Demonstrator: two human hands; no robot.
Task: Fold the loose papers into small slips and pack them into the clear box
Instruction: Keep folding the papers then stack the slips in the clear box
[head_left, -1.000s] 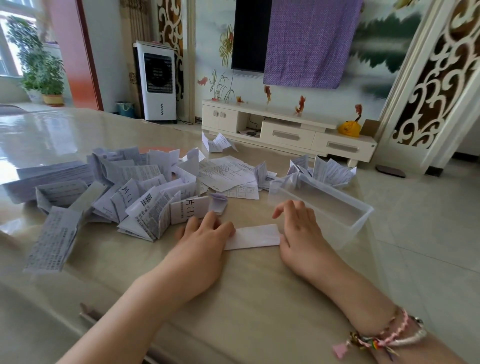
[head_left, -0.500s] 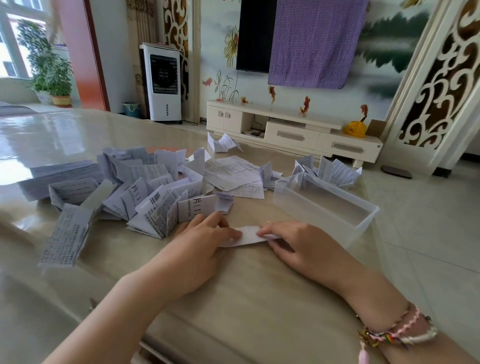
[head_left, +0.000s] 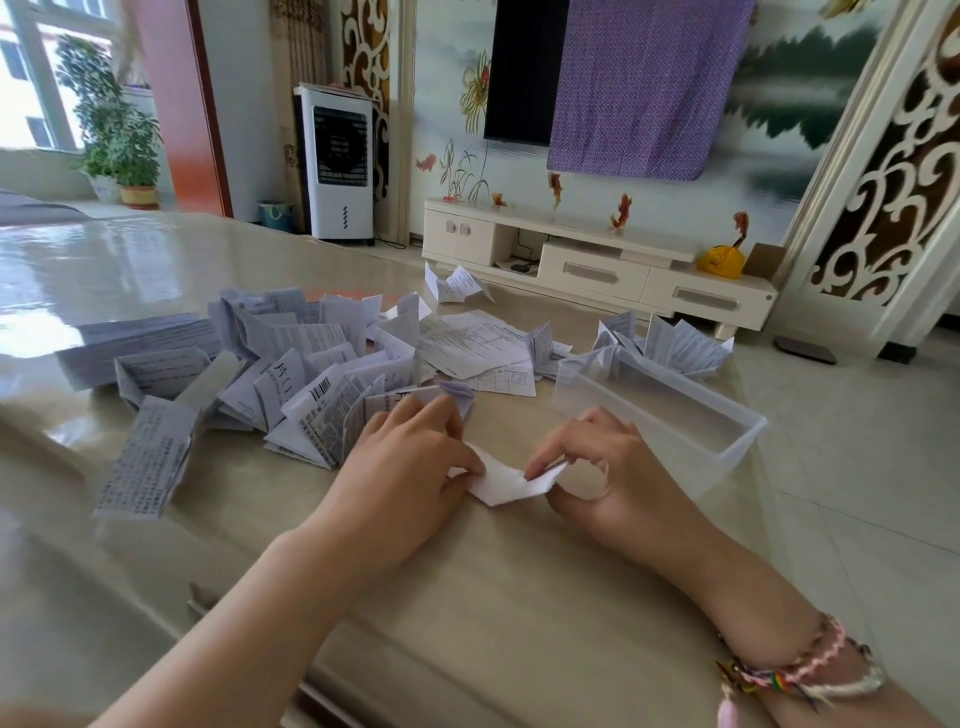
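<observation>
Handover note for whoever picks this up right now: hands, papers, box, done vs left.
Left hand: pinches the left end of the white slip.
Right hand: pinches its right end; the slip is mid-fold, lifted just above the table.
Clear box: right of the hands, appears empty.
Loose papers: heaped left and behind the hands, more behind the box.
Done: one paper partly folded. Left: finish this fold, drop it in the box, then work through the whole pile.
</observation>
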